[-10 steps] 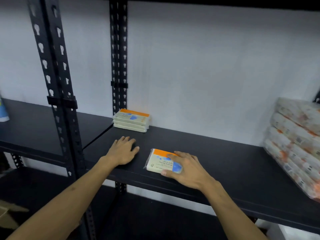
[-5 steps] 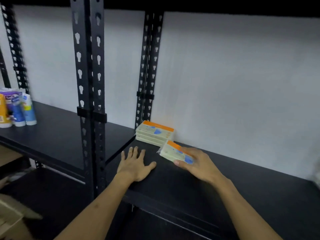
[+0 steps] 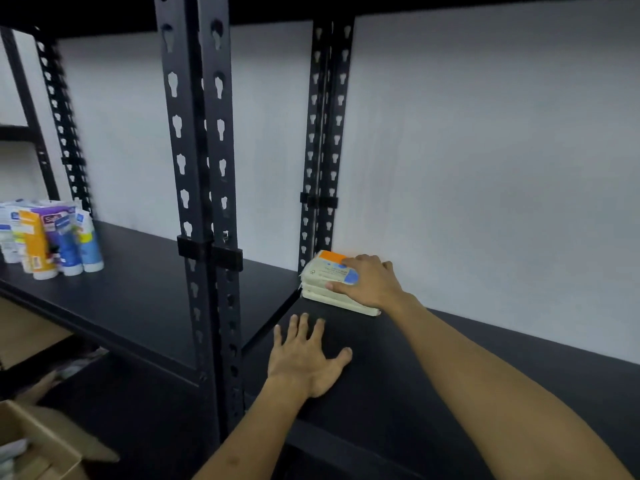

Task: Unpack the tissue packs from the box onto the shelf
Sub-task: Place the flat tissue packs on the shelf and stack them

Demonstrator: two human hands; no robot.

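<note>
my right hand (image 3: 372, 284) is gripping the top tissue pack (image 3: 327, 271), thumb on its near edge and fingers over the far side, setting it on the small stack (image 3: 341, 302) at the back of the shelf (image 3: 450, 393) by the rear post. my left hand (image 3: 306, 362) lies flat and spread on the shelf, holding nothing. i judge a few packs are shelved; the box (image 3: 38, 445) at lower left sits open, so more likely remain.

Left hand (image 3: 306, 358): palm down, fingers spread flat, arm reaching in from near left. Right hand (image 3: 370, 284): farther out, arm extended, fingers and thumb curled around its load.
</note>
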